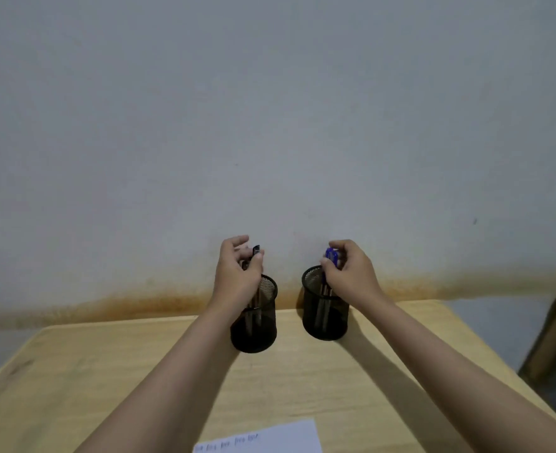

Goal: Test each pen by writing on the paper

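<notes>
Nearest to me, at the bottom edge of the view, I see the paper (263,438), a white sheet lying flat on the tabletop (106,371), with a short line of blue handwriting across its near left part; the words are too small for me to read. Both forearms reach forward over the light wooden surface.

Farther out stand two black mesh pen holders, apart from each other, near the back edge by the wall. The left holder (257,325) is partly covered by the left wrist. Above it the left hand (237,273) has its fingers (242,241) curled around dark pens (256,250), whose black caps stick out above the thumb; their barrels run down into the cup. I think there are several, though the grip hides the count.

Above the right holder (325,308), the right hand (348,273) pinches a bunch of blue-capped pens (331,256) between thumb and curled fingers, their pale barrels dropping into the mesh cup.

Behind everything is a grey wall (270,109) with a rusty brown stain running along its base.
</notes>
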Available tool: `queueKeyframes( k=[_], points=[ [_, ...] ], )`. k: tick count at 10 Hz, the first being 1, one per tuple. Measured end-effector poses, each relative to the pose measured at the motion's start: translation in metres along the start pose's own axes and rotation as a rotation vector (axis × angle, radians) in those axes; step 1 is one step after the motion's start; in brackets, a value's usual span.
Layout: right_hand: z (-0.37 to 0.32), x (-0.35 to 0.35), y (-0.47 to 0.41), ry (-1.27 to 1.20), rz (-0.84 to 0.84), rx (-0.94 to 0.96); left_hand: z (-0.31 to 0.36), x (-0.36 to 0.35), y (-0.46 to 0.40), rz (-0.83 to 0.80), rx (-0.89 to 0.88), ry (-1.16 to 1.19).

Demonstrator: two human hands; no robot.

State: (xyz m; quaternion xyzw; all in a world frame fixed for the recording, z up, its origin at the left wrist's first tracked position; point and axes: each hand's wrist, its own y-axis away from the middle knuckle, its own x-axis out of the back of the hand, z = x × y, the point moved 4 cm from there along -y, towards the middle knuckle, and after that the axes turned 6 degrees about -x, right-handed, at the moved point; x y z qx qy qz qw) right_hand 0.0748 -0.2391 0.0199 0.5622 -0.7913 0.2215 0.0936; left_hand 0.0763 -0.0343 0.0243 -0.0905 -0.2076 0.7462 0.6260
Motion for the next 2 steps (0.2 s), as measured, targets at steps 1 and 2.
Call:
queueKeyframes(
  k=[1, 2],
  points=[
    [-0.005, 0.001, 0.003, 0.015, 0.035, 0.045, 0.011, -0.002, 0.001, -0.002, -0.058, -0.043],
    [-0.020, 0.012, 0.016, -0.008, 0.170, 0.141, 0.020, 0.009, 0.006, 0.131, -0.153, -0.108]
  ],
)
